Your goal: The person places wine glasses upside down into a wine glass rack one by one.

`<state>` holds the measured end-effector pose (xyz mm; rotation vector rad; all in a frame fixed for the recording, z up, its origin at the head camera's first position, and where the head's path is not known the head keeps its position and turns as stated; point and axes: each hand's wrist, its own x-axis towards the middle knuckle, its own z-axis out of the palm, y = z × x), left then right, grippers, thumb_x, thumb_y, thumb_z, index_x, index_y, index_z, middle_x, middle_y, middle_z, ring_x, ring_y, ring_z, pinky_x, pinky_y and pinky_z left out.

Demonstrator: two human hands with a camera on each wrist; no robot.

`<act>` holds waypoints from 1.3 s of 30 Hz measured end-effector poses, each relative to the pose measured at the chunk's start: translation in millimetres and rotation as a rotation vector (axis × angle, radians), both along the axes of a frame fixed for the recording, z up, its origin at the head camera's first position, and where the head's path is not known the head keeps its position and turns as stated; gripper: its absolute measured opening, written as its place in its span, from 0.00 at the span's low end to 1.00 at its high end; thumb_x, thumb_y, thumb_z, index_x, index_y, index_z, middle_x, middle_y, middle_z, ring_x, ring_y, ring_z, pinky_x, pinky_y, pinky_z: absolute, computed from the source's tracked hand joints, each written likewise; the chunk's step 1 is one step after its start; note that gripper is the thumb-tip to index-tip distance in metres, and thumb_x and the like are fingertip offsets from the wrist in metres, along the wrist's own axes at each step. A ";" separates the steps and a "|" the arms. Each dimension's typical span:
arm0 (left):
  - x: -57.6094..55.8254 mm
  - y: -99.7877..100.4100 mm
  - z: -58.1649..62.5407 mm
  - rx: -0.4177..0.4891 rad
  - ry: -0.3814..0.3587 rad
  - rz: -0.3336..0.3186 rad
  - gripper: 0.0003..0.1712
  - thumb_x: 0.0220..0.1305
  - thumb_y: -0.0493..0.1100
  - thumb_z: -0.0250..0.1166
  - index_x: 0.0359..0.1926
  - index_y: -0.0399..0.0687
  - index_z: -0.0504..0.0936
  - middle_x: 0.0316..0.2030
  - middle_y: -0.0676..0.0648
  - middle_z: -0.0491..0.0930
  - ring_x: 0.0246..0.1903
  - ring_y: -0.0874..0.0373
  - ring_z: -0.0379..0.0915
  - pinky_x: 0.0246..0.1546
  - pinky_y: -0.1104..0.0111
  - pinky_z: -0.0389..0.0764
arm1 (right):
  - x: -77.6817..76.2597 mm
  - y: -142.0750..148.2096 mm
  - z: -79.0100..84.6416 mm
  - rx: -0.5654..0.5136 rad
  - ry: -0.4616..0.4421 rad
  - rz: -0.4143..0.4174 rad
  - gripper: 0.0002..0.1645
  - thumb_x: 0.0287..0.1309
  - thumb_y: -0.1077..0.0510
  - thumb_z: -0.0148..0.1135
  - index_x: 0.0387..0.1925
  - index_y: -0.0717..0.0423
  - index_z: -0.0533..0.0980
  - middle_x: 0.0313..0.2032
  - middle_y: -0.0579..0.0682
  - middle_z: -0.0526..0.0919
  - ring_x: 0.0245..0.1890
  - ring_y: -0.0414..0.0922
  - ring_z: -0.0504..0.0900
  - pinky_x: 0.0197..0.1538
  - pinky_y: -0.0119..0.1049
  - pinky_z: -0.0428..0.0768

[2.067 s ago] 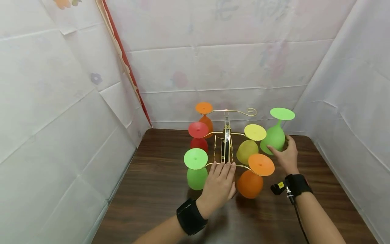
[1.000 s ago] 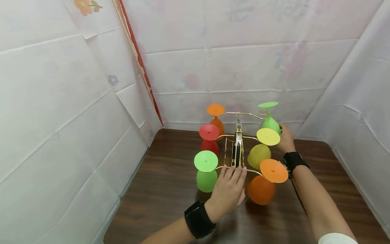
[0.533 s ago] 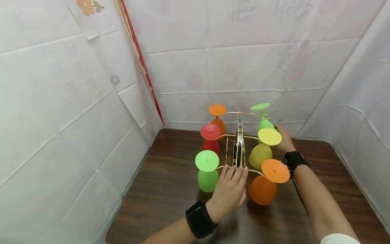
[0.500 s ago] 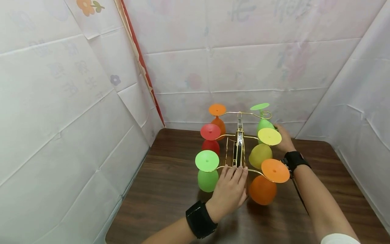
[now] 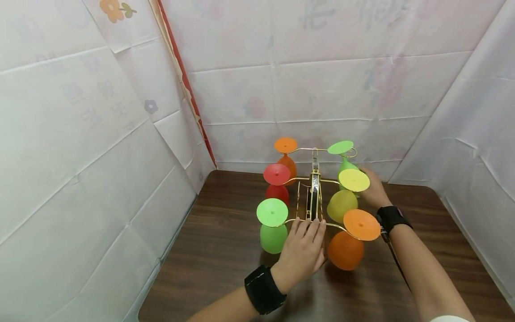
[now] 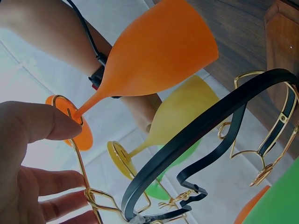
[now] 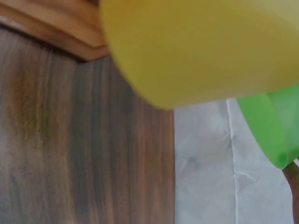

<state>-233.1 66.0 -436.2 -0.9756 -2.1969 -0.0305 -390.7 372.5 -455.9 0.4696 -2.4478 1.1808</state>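
My right hand [image 5: 372,189] grips the bowl of an upside-down green wine glass [image 5: 341,147] at the rack's back right. Its foot overlaps the curled end of the rear wire arm, and the yellow wine glass [image 5: 342,205] partly hides its bowl. The fingertips of my left hand [image 5: 301,254] rest on the front wire of the gold wine glass rack [image 5: 315,177], fingers fairly straight. Near my left thumb [image 6: 56,123] hangs an orange wine glass [image 6: 159,51] by its foot. In the right wrist view, a fingertip touches the green rim [image 7: 281,158].
On the rack's left side hang another green glass [image 5: 273,239], a red glass [image 5: 276,173] and a second orange glass [image 5: 285,145]. The rack stands on a dark wooden table [image 5: 201,250]. White sheeting [image 5: 330,89] encloses the table behind and at the sides.
My right hand has carried the green glass from the right side to the back of the rack. Its foot has since lowered and shifted left over the wire. My left hand stays at the front wire.
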 end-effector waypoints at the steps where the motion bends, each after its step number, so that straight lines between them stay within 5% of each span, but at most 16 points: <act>1: 0.0 -0.1 0.1 -0.001 0.000 0.002 0.32 0.54 0.53 0.62 0.59 0.45 0.74 0.52 0.47 0.76 0.50 0.53 0.70 0.57 0.55 0.69 | -0.1 1.2 -1.4 0.001 -0.005 -0.003 0.35 0.54 0.64 0.66 0.62 0.65 0.64 0.52 0.65 0.71 0.51 0.61 0.70 0.51 0.58 0.68; 11: 0.5 -0.4 1.2 -0.005 -0.037 0.015 0.30 0.57 0.52 0.59 0.60 0.46 0.73 0.53 0.48 0.76 0.52 0.54 0.70 0.60 0.56 0.67 | 0.9 11.7 -8.8 0.019 -0.056 -0.100 0.47 0.50 0.67 0.67 0.68 0.69 0.53 0.60 0.72 0.60 0.58 0.69 0.61 0.56 0.63 0.64; 39: -1.2 -0.1 -1.8 0.008 0.002 -0.013 0.33 0.52 0.53 0.64 0.59 0.44 0.74 0.51 0.47 0.76 0.50 0.53 0.70 0.57 0.55 0.69 | 6.7 5.4 -5.2 -0.024 -0.048 -0.148 0.45 0.54 0.69 0.63 0.68 0.71 0.51 0.60 0.75 0.58 0.58 0.71 0.60 0.56 0.64 0.62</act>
